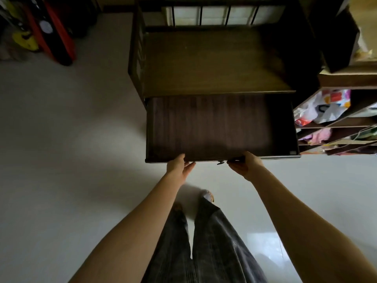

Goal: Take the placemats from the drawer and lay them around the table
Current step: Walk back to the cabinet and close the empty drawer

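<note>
1. Nearest the camera: your two bare forearms reach forward over your trouser legs and the pale floor.
2. Left hand — at the drawer's front edge, thumb on the top lip, fingers stretched underneath rather than curled round it; it appears to rest there, open, not to grip.
3. Right hand — at the same front edge, just right of the small metal handle; thumb over the lip, fingers curled beneath it, holding the drawer front.
4. Drawer — pulled well out from under the wooden surface of the dark cabinet. A dark, finely ribbed sheet covers most of its floor; this is probably the placemats, lying flat, though the frame is blurred and you cannot tell how many are stacked, nor rule out a liner.
5. Beside and beyond: shelves with bags and clutter to the right; red and yellow items on the floor far left.
6. Step in hand, as judged: the drawer is open and the mats are not yet lifted. No dining table shows.
7. Next move calls for releasing the front edge, reaching inside and pinching the mats' near edge — lift them together, keeping them flat.
</note>
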